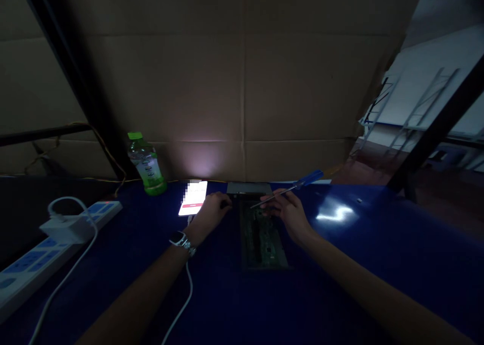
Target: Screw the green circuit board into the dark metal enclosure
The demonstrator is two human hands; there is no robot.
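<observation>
My right hand (289, 215) holds a screwdriver (310, 178) with a blue handle. Its handle points up to the right, and the thin metal shaft slants down left over a dark, opened device with a green circuit board (269, 241). Whether the tip touches the board I cannot tell. My left hand (214, 207), with a watch (179, 239) at the wrist, is closed just left of the device. Its fingers are curled together, and what they hold, if anything, is too dark to make out. Beside that hand stands a phone (194, 197) with a bright screen.
A green-capped bottle (146, 164) stands at the back left. On the left lies a power strip (49, 251) with a white charger (68, 228), whose white cable (190, 284) runs near my left forearm. Behind the blue table (348, 254) rises a cardboard wall (295, 93).
</observation>
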